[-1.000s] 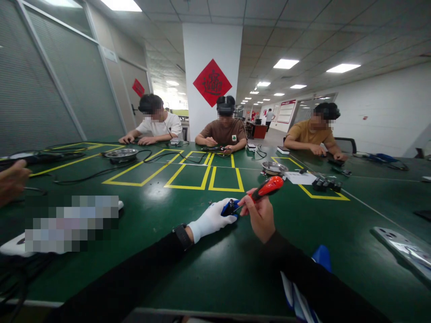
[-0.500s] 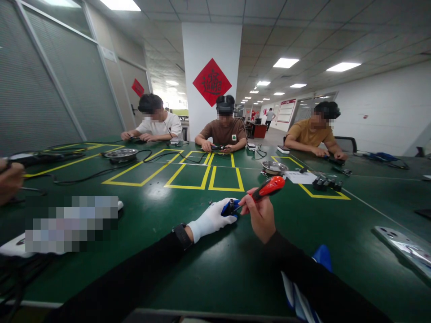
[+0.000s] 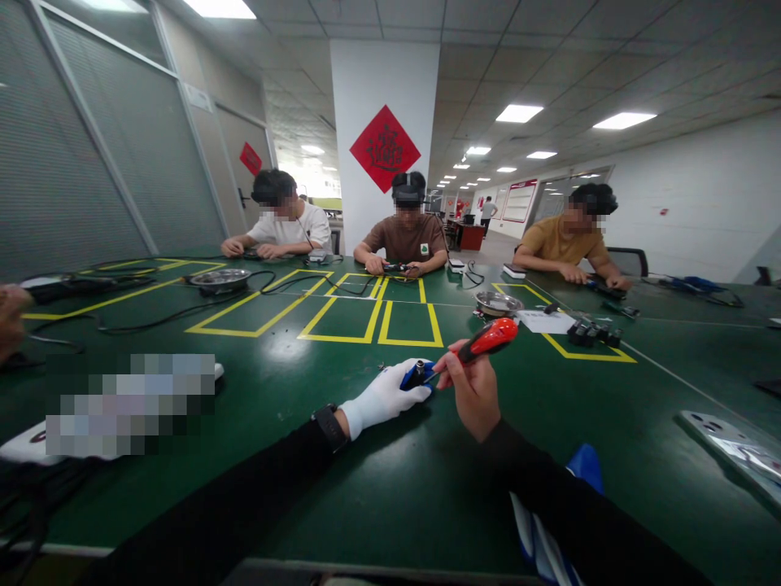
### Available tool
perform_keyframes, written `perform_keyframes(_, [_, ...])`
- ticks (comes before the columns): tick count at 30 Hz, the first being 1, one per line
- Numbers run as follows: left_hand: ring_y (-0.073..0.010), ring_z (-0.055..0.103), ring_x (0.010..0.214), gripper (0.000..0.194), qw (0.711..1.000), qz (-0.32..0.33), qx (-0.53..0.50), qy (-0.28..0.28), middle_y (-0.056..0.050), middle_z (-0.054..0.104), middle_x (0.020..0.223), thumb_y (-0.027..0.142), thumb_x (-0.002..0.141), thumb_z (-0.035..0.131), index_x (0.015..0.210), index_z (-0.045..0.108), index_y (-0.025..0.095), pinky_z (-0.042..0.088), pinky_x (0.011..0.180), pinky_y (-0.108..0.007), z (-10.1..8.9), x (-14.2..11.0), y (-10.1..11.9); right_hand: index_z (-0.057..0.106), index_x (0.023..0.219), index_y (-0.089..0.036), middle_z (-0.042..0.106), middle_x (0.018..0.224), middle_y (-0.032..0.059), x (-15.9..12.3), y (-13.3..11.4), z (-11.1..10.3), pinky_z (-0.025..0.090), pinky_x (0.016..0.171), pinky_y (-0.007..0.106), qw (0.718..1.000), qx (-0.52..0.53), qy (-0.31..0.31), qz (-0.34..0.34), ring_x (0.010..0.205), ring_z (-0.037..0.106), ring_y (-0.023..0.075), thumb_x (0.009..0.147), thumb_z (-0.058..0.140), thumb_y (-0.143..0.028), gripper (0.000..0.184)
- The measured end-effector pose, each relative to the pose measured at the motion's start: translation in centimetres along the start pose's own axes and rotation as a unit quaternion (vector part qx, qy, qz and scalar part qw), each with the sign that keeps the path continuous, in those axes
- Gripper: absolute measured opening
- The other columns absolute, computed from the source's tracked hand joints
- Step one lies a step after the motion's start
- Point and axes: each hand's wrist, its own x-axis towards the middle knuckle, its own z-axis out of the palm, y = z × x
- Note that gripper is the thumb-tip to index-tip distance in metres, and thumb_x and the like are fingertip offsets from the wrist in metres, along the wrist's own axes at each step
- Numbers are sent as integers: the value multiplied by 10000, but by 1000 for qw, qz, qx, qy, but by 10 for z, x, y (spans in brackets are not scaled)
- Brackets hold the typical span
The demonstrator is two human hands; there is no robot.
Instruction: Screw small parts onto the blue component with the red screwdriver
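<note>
My left hand (image 3: 390, 395), in a white glove with blue on the palm side, is closed around a small black part (image 3: 418, 375) with a shiny metal tip pointing up. Much of that part is hidden by the glove. Bare, my right hand (image 3: 469, 387) grips a red and black screwdriver (image 3: 490, 339) by its lower handle, the handle end tilted up to the right. Its thin shaft points left at the black part; whether the tip touches is too small to tell. Under my right forearm lies a blue and white glove (image 3: 586, 470).
Yellow tape outlines mark the green table (image 3: 274, 505). A metal bowl (image 3: 499, 303), a white paper (image 3: 545, 321) and several black parts (image 3: 593, 334) are at right, a phone (image 3: 732, 452) nearer. Another metal bowl (image 3: 220, 280) and black cables are at left. Three co-workers sit opposite.
My hands, the black part and the screwdriver hold almost the same position. At the left edge, another person's hand has moved further left. The co-workers' hands opposite have shifted slightly.
</note>
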Motion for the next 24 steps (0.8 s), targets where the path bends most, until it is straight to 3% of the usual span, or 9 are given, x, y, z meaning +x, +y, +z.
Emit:
perform_keyframes(4, [-117, 520, 576, 468, 1000, -24, 4, -7, -11, 626, 817, 353, 798, 600, 1219, 507, 174, 436, 561, -237, 0, 1, -4, 488, 1004, -204, 624, 705, -24, -1, 0, 0, 474, 551, 275, 1000, 6, 0, 0, 514, 583, 119, 913, 498, -330, 155])
perform_keyframes(11, [-121, 525, 628, 365, 1000, -9, -3, 2, -2, 616, 803, 312, 796, 586, 1126, 561, 160, 433, 626, -244, -1, 1, 3, 487, 984, -199, 616, 693, -29, 1, -4, 1, 476, 519, 250, 999, 32, 4, 13, 496, 565, 101, 898, 522, -328, 158])
perform_keyframes(16, [-115, 507, 613, 290, 999, -21, -34, 0, 16, 587, 750, 297, 785, 586, 1032, 573, 147, 412, 594, -233, 0, 3, 1, 435, 974, -217, 608, 685, -59, 4, -10, 4, 331, 324, 187, 985, 148, -18, 83, 326, 469, 59, 825, 620, -340, 267])
perform_keyframes(21, [-154, 570, 796, 270, 998, 25, -50, 7, -26, 639, 908, 262, 759, 614, 1000, 583, 143, 449, 750, -264, 1, 5, -8, 454, 1124, -236, 584, 785, -36, 6, -12, 4, 467, 457, 235, 966, 223, -69, 108, 460, 594, 90, 899, 477, -379, 268])
perform_keyframes(24, [-144, 556, 736, 244, 999, 12, -29, 15, -12, 629, 849, 277, 765, 605, 970, 585, 145, 444, 699, -256, 0, 4, -8, 506, 1134, -225, 615, 879, 3, 6, -12, 2, 491, 523, 265, 982, 152, -65, 89, 515, 602, 95, 882, 515, -374, 292])
